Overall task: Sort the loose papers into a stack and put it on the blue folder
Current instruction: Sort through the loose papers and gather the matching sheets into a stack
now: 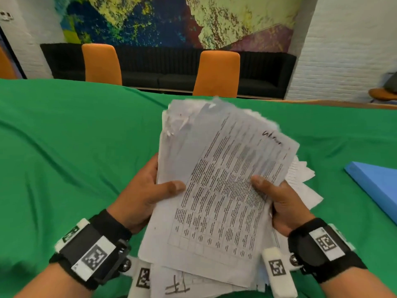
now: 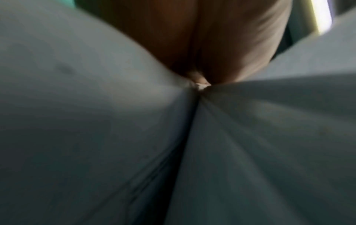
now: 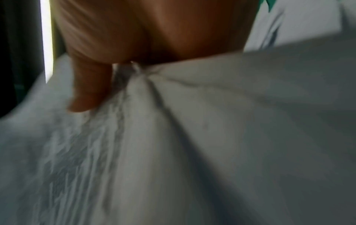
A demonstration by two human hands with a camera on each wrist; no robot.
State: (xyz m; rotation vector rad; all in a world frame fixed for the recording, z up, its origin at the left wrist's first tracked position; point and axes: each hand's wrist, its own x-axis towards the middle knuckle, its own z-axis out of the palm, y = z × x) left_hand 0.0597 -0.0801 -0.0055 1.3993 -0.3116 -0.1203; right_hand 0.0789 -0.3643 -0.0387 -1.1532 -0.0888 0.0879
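Many papers (image 1: 223, 181) are held together in the air above the green counter (image 1: 71, 151), with edges fanned out and corners not aligned. Because the sheets are uneven, I think some lower ones could slip out and fall if the grip loosens during squaring. The left hand (image 1: 144, 194) grips the left edge, thumb pressed on top, and the right hand (image 1: 279, 201) grips the right edge the same way, so the bundle sits between both hands. The blue folder (image 1: 376, 181) lies on the counter to the right, apart from the papers.
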